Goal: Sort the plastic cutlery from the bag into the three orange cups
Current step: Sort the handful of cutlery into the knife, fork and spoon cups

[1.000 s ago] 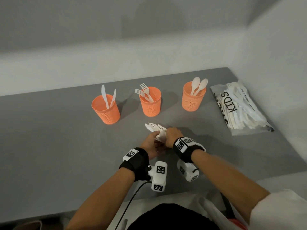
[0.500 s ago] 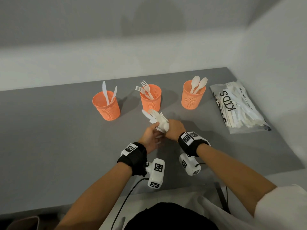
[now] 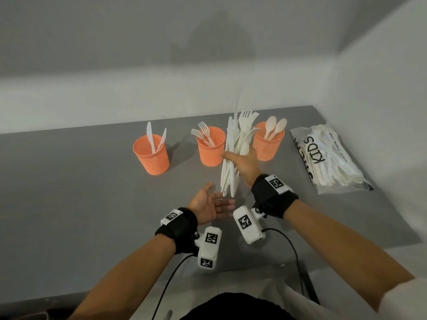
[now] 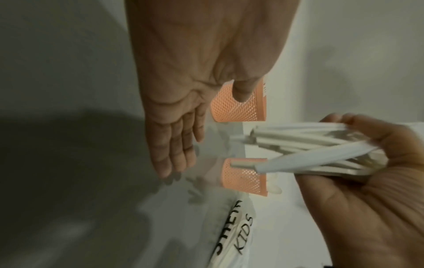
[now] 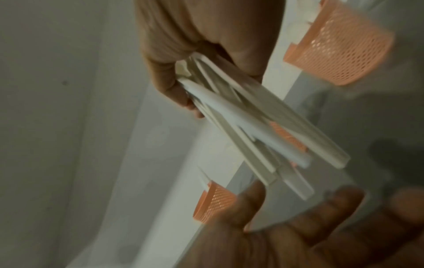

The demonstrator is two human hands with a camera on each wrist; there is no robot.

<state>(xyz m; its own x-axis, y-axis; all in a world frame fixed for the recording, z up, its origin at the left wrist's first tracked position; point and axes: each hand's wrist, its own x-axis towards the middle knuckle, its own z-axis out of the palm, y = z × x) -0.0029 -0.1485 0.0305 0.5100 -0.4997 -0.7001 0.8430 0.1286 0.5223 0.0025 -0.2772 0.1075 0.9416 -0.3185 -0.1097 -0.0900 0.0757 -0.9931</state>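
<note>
My right hand grips a bundle of white plastic cutlery upright above the grey table, heads up, in front of the middle and right orange cups. The bundle fans out below my fist. My left hand lies open, palm up, just under the handle ends and holds nothing. Three orange mesh cups stand in a row: the left cup has knives, the middle cup forks, the right cup spoons. The clear bag marked KIDS lies at the right with more cutlery.
A pale wall runs along the back of the table and another along its right side, close to the bag. Cables hang from the wrist cameras near the table's front edge.
My right hand has lifted the cutlery bundle up and turned it upright. My left hand has let go of it and opened beneath it.
</note>
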